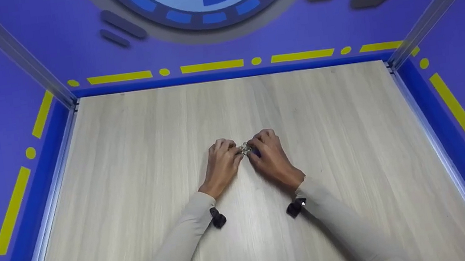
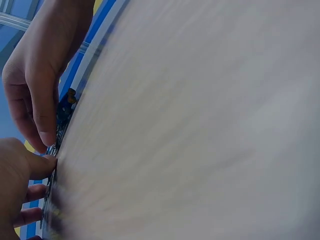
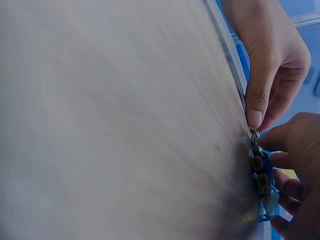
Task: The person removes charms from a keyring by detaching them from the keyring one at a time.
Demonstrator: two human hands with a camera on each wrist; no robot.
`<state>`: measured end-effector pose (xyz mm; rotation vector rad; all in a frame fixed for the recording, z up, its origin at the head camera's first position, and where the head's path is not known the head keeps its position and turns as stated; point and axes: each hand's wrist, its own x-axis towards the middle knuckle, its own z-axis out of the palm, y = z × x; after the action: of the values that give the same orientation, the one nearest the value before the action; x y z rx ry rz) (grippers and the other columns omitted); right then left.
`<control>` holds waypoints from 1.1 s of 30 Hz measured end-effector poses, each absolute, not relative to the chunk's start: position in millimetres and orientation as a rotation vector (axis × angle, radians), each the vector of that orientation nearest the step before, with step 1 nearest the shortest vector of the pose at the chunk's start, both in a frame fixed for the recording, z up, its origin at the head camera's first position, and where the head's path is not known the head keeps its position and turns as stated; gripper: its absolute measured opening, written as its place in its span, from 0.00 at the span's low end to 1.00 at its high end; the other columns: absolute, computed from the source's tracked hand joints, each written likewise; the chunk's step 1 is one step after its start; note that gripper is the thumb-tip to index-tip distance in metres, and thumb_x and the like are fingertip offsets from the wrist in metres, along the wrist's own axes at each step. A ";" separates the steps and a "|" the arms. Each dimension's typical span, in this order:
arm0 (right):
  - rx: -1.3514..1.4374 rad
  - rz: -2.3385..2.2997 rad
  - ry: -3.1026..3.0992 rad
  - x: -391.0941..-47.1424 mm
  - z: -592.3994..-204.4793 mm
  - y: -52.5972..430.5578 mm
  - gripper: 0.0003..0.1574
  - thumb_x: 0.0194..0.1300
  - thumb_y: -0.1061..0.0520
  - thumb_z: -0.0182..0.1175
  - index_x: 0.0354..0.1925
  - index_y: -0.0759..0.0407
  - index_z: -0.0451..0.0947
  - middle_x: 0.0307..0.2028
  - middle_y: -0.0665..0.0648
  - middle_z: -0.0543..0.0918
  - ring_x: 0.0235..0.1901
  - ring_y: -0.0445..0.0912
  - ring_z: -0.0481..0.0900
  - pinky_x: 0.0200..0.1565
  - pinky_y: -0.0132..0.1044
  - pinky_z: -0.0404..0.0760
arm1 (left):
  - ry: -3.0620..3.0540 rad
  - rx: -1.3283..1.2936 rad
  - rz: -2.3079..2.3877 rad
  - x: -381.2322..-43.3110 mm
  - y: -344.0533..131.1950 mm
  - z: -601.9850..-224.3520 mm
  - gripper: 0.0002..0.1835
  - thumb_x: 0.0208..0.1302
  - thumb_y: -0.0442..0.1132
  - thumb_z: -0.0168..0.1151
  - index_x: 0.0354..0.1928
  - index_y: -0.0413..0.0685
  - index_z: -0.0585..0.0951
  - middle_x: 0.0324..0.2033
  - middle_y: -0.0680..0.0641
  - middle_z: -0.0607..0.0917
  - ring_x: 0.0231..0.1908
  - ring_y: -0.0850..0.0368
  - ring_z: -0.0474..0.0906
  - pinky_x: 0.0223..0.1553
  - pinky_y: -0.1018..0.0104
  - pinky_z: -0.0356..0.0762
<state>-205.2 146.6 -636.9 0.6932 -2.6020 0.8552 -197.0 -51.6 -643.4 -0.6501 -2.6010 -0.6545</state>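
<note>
Both hands meet over the middle of the table [image 1: 160,126] at a small keychain. Its silvery metal rings [image 1: 245,148] show between the fingertips in the head view. My left hand [image 1: 222,162] pinches the metal part between thumb and fingers. From the right, my right hand [image 1: 273,157] pinches the keychain close beside it. A blue charm [image 3: 263,172] with orange round spots and a pale blue end lies along the right fingers in the right wrist view. The fingers hide part of the metal.
Blue walls [image 1: 221,48] with yellow markings border the table at the back and sides. Metal rails [image 1: 442,152] run along its side edges. A small black wrist camera [image 1: 218,217] sits at the left sleeve, another [image 1: 296,207] at the right.
</note>
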 end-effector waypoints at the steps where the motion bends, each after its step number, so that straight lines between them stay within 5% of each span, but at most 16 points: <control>1: 0.685 0.851 -2.600 -205.7 -637.3 146.1 0.12 0.67 0.62 0.76 0.47 0.66 0.88 0.47 0.64 0.83 0.56 0.64 0.75 0.58 0.64 0.74 | -2.602 -0.648 -0.664 -197.1 -51.3 -643.0 0.06 0.69 0.39 0.77 0.43 0.45 0.94 0.46 0.46 0.87 0.53 0.47 0.79 0.57 0.44 0.79; 13: 0.620 0.965 -2.595 -204.3 -631.5 145.5 0.05 0.68 0.66 0.74 0.38 0.62 0.86 0.41 0.60 0.86 0.52 0.61 0.77 0.57 0.61 0.75 | -2.587 -0.670 -0.820 -197.4 -53.0 -639.0 0.02 0.69 0.36 0.76 0.37 0.45 0.93 0.43 0.47 0.88 0.52 0.47 0.80 0.58 0.42 0.79; 25: 0.546 1.283 -2.545 -193.3 -604.8 153.7 0.05 0.69 0.70 0.71 0.39 0.62 0.88 0.44 0.59 0.89 0.53 0.57 0.79 0.58 0.53 0.78 | -2.448 -0.591 -1.473 -198.8 -58.7 -635.2 0.03 0.67 0.35 0.79 0.36 0.48 0.92 0.35 0.53 0.91 0.41 0.53 0.83 0.48 0.59 0.79; 33: 0.597 1.393 -2.442 -184.6 -583.6 160.2 0.03 0.70 0.68 0.72 0.39 0.63 0.87 0.43 0.60 0.90 0.51 0.57 0.85 0.59 0.54 0.82 | -2.515 -0.511 -1.727 -179.1 -55.7 -582.5 0.02 0.72 0.32 0.74 0.39 0.40 0.92 0.39 0.46 0.92 0.46 0.49 0.86 0.57 0.39 0.80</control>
<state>-184.6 160.2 -583.6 0.5968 -2.4423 1.3932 -179.1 -55.7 -582.5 -0.5107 -2.5150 -1.7273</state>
